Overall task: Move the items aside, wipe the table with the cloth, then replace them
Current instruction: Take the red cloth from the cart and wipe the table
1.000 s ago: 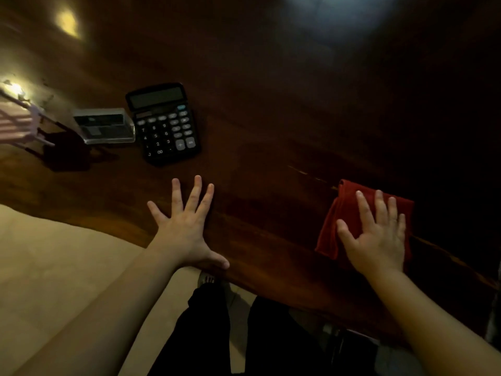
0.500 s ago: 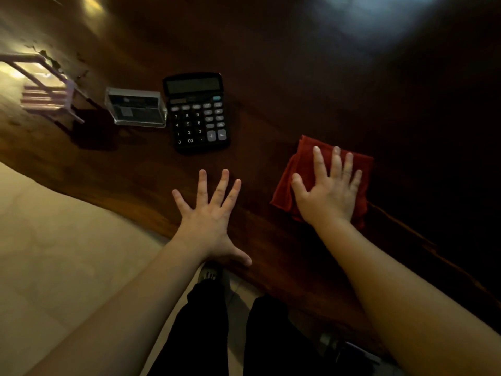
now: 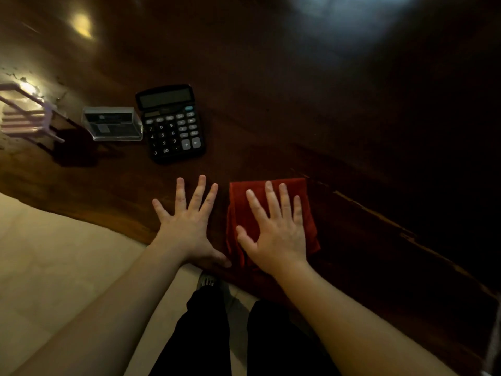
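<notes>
A folded red cloth [image 3: 241,210] lies on the dark wooden table [image 3: 298,118] near its front edge. My right hand [image 3: 273,232] presses flat on the cloth, fingers spread. My left hand [image 3: 189,223] rests flat on the bare wood just left of the cloth, fingers apart and holding nothing. A black calculator [image 3: 172,123] sits beyond my left hand. A clear plastic card box [image 3: 112,123] lies against the calculator's left side. Further left stands a small clear rack [image 3: 24,115].
The table's front edge runs diagonally from left to lower right, with pale floor [image 3: 54,267] below it. My dark trouser legs [image 3: 206,335] and a shoe [image 3: 207,282] show under the edge. Light glares on the wood at far left and top right.
My right hand has slid the red cloth leftward and toward the front edge, from far right to right beside my left hand. My left hand stayed planted on the table.
</notes>
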The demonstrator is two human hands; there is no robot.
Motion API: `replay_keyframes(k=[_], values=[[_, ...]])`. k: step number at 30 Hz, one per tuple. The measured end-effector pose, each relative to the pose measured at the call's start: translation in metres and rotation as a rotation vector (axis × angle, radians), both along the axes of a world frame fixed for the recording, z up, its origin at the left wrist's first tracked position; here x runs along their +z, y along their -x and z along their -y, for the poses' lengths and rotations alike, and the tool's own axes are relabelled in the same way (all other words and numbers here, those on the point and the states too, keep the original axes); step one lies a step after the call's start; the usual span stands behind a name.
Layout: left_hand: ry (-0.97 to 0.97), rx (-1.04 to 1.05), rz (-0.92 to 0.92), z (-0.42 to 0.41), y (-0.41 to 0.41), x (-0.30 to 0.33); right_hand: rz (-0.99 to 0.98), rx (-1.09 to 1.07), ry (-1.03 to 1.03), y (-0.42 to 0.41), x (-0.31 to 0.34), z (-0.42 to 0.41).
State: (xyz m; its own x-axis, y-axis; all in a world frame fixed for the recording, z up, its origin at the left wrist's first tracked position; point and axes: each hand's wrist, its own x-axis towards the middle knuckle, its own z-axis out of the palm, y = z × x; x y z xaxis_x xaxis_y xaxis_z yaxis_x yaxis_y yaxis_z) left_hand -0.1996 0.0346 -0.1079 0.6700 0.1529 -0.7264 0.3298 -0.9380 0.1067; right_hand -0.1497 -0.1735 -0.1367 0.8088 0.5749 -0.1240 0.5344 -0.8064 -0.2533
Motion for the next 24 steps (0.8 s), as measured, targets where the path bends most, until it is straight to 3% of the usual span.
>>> replay_keyframes(k=[15,19,24], values=[[-0.09,0.039,0.001,0.008,-0.004,0.01,-0.197,0.179,0.084,0.028,0.014,0.113],[-0.063,0.042,-0.001,0.01,-0.008,0.02,-0.308,0.272,0.184,0.009,0.027,0.115],[0.003,0.102,0.125,-0.005,-0.008,0.033,-0.347,0.19,0.256,-0.01,0.048,0.092]])
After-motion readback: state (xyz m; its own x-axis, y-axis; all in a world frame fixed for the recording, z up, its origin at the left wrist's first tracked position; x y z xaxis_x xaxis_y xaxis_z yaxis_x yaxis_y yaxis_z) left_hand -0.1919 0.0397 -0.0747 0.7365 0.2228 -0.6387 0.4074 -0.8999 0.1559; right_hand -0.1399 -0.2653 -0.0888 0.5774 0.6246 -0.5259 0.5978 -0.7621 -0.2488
